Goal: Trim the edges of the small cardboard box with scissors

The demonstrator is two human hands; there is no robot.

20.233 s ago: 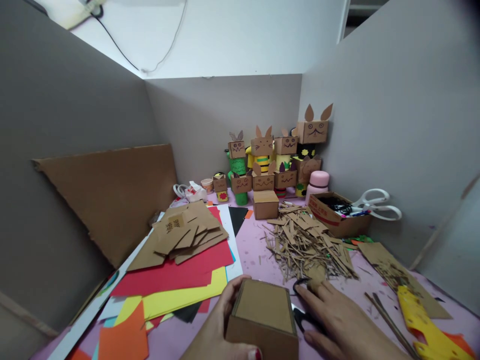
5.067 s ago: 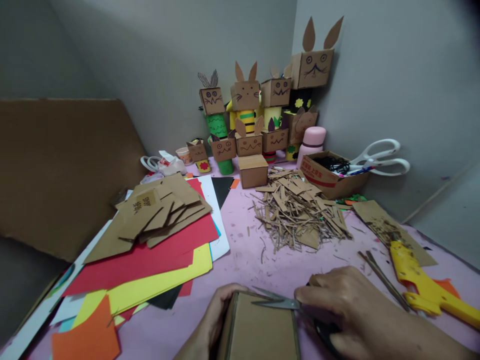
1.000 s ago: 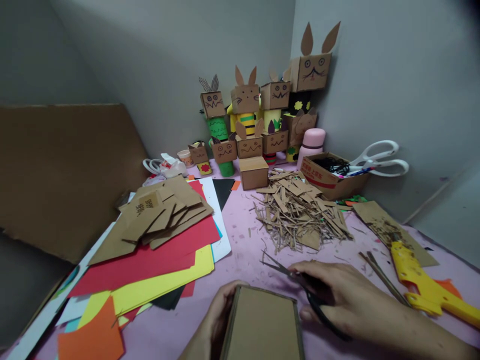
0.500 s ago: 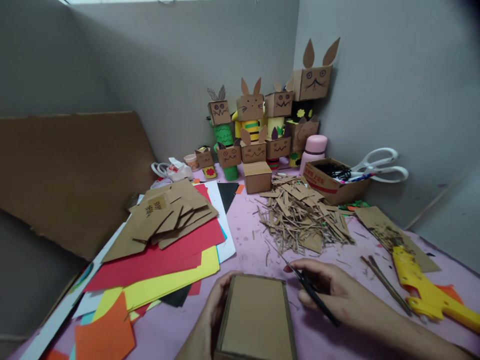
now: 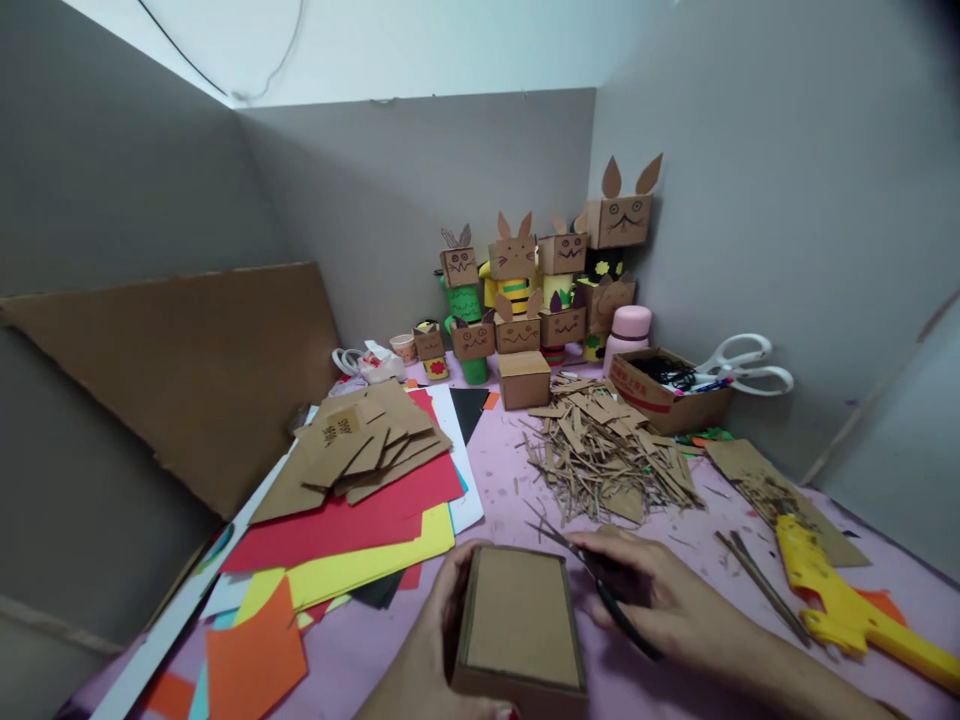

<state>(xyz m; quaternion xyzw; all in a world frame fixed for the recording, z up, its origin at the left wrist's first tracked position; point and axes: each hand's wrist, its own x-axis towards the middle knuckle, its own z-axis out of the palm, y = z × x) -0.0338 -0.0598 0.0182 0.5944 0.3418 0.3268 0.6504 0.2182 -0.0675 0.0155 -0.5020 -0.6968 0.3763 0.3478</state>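
Observation:
A small cardboard box [image 5: 523, 615] with its flat top facing up stands near the front of the table. My left hand [image 5: 442, 640] is wrapped round its left side, the thumb at the front lower edge. Just right of the box, my right hand [image 5: 649, 585] is closed on a pair of black-handled scissors [image 5: 616, 612]. Their slim blades are slightly parted and point up-left, past the far right corner of the box and apart from it. Part of the scissors' handle is hidden by my fingers.
A heap of cardboard scraps [image 5: 611, 450] lies beyond my right hand, and a yellow glue gun [image 5: 825, 600] at the right. Cardboard sheets [image 5: 375, 430] rest on coloured paper [image 5: 337, 535] at the left. Cardboard animal figures [image 5: 517, 330] and a supply box [image 5: 667, 395] stand behind.
The scissor blades have parted a little, having looked closed before. The box is tilted so more of its front side shows. My head view has tipped upward.

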